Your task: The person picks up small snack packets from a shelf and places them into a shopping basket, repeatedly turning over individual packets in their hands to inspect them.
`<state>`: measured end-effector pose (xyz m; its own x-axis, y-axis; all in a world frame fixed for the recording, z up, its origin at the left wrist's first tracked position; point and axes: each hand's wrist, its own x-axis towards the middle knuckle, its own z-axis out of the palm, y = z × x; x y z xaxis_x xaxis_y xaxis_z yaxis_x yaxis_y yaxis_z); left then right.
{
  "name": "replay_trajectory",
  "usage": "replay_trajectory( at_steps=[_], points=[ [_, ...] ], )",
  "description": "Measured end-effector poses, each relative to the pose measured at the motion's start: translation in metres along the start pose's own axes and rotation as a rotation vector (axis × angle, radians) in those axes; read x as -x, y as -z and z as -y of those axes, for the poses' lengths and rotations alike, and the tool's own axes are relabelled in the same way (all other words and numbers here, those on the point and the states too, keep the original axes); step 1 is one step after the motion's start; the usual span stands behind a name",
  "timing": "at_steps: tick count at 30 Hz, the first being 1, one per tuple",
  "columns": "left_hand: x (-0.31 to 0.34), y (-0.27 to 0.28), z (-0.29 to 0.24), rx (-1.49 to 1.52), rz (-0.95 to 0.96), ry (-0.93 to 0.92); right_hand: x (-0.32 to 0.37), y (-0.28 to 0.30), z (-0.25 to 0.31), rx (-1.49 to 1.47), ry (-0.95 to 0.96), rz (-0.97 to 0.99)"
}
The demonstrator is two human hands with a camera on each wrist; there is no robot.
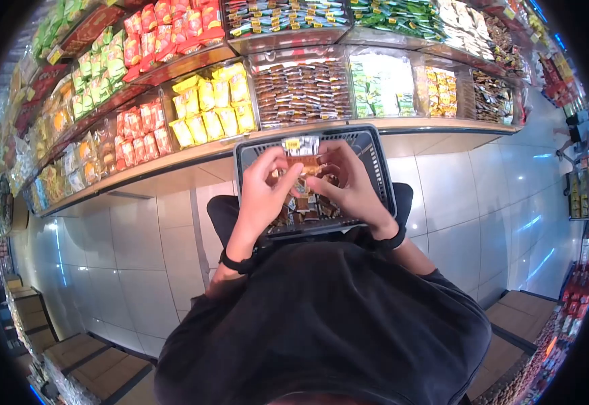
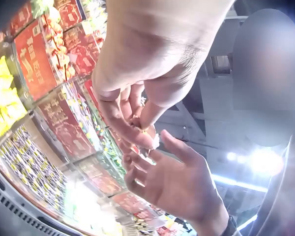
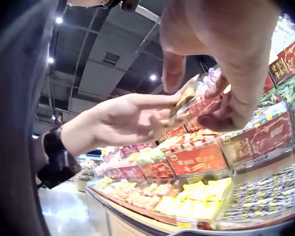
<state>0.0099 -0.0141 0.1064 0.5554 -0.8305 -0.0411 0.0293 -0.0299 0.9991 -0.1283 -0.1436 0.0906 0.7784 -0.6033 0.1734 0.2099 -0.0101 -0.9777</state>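
Both hands are raised over a dark basket [image 1: 383,177]. My left hand [image 1: 265,192] pinches a small brown and gold packet [image 1: 303,163]; in the right wrist view the packet [image 3: 188,94] stands at the left hand's [image 3: 119,118] fingertips. My right hand [image 1: 350,185] faces it from the right, fingers loosely bent around the packet's far side and thumb apart. In the left wrist view the right hand [image 2: 179,184] is just below the left hand [image 2: 147,59]. Whether the right fingertips touch the packet cannot be told.
Small wrapped packets [image 1: 308,214] lie in the basket, which sits between the person's knees. Beyond its far rim runs a shelf edge [image 1: 436,125] with bins of yellow bags [image 1: 212,101], red bags [image 1: 139,131] and brown packets [image 1: 301,91]. Another person [image 1: 576,135] is at the far right.
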Motion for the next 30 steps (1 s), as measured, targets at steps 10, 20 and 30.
replay_trajectory(
  at_steps=[10, 20, 30],
  points=[
    [-0.011, 0.02, 0.036, -0.276, -0.236, -0.232, -0.107, 0.018, -0.006, 0.74, 0.117, 0.553],
    [-0.01, 0.038, 0.083, -0.172, -0.233, -0.191, -0.336, 0.079, -0.147, 1.157, 0.492, 0.299],
    [-0.013, 0.055, 0.096, -0.164, -0.231, -0.073, -0.362, 0.087, -0.194, 1.135, 0.169, 0.336]
  ],
)
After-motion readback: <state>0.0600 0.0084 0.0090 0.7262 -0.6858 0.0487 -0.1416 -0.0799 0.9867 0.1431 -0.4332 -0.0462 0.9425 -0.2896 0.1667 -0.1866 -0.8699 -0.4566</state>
